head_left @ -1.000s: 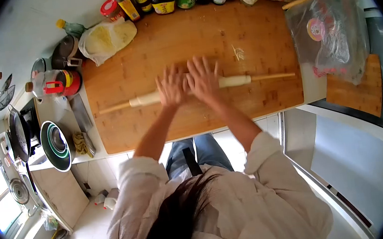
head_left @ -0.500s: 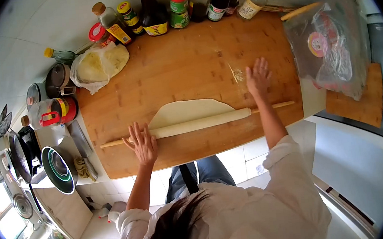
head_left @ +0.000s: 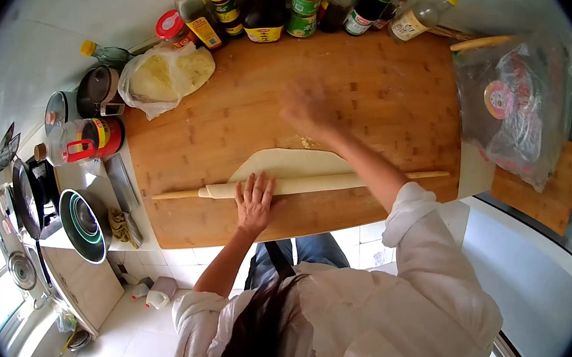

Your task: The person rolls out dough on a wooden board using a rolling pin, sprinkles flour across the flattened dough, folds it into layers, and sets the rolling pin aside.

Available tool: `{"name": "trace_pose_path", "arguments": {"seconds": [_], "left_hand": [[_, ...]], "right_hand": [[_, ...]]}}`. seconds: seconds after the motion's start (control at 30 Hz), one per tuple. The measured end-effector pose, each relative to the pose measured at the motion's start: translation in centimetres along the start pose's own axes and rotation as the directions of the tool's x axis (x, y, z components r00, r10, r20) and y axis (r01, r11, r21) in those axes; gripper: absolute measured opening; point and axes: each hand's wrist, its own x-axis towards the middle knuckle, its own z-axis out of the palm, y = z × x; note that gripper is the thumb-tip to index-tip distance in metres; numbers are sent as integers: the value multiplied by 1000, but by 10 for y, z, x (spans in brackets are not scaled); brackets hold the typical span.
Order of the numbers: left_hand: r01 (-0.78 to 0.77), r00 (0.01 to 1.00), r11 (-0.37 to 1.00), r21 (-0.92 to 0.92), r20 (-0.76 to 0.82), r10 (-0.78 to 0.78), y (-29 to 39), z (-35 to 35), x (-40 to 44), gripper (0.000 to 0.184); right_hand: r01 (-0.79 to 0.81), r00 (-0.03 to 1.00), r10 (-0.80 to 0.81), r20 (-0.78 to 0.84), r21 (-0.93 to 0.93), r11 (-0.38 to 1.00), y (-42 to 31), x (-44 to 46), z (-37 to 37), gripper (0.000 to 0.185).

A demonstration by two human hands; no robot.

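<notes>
A sheet of dough (head_left: 291,160) is partly rolled around a long wooden rolling pin (head_left: 175,196), whose two bare ends stick out sideways. My left hand (head_left: 255,199) lies flat on the wrapped dough, fingers spread, left of its middle. Above the sheet, my right hand (head_left: 310,110) is over the board and smeared by motion, so its fingers cannot be made out. Below that hand, crumbs of flour (head_left: 305,141) touch the sheet's upper edge. All this rests on a wooden board (head_left: 390,112).
Several sauce bottles and jars (head_left: 264,13) line the board's back edge. A plastic bag with yellowish contents (head_left: 165,79) sits at back left. Left are a cleaver (head_left: 121,185) and nested bowls (head_left: 85,226); a clear plastic bag (head_left: 516,109) lies right.
My right hand has swept left across the board, and the flour now lies by the dough's edge. My left hand has shifted right along the rolled dough. The camera view has shifted slightly.
</notes>
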Motion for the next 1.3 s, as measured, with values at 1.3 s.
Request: {"name": "trace_pose_path", "arguments": {"seconds": [1.3], "left_hand": [[-60,992,997,57,-108,66,47,-5,26,46]], "right_hand": [[-383,924,356,-142,-382,841,-109,-135,25,52]]}}
